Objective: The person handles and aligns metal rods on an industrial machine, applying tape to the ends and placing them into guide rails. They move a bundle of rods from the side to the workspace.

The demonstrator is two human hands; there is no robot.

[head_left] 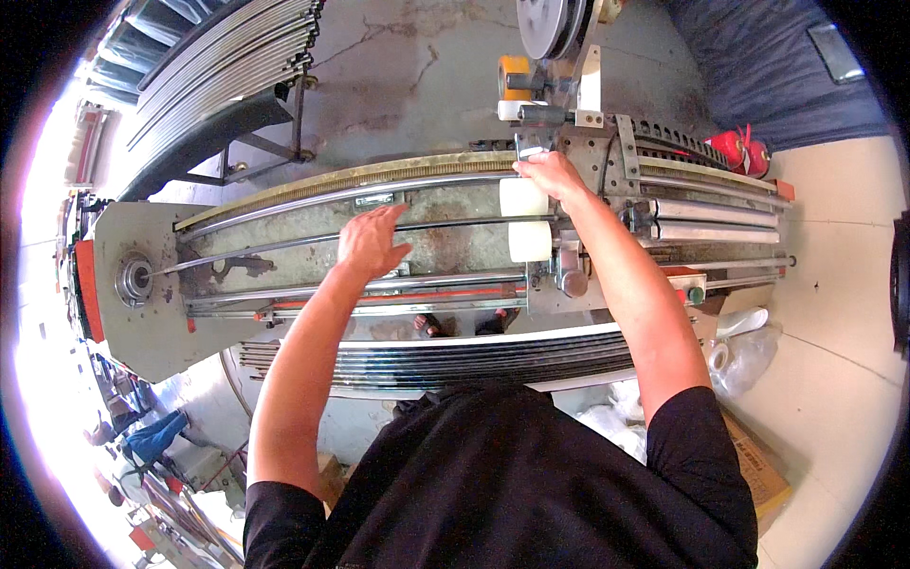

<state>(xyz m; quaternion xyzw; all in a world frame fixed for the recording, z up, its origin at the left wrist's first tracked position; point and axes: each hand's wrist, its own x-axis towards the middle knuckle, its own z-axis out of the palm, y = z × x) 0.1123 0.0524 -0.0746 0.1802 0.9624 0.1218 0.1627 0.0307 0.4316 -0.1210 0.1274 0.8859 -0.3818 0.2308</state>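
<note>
A long machine bed lies across in front of me. A thin dark rod runs from the round chuck at the left toward two pale cream rollers on the carriage. My left hand is over the rod, thumb and fingers apart; whether it touches the rod I cannot tell. At the far edge of the upper roller, my right hand has its fingers closed beside a small clear plate. What it pinches, if anything, is hidden.
Dark rods lie in a rack between me and the machine. Another rack of rods stands at the far left. Behind the carriage are a yellow roll and a large grey pulley. A green button sits on the right.
</note>
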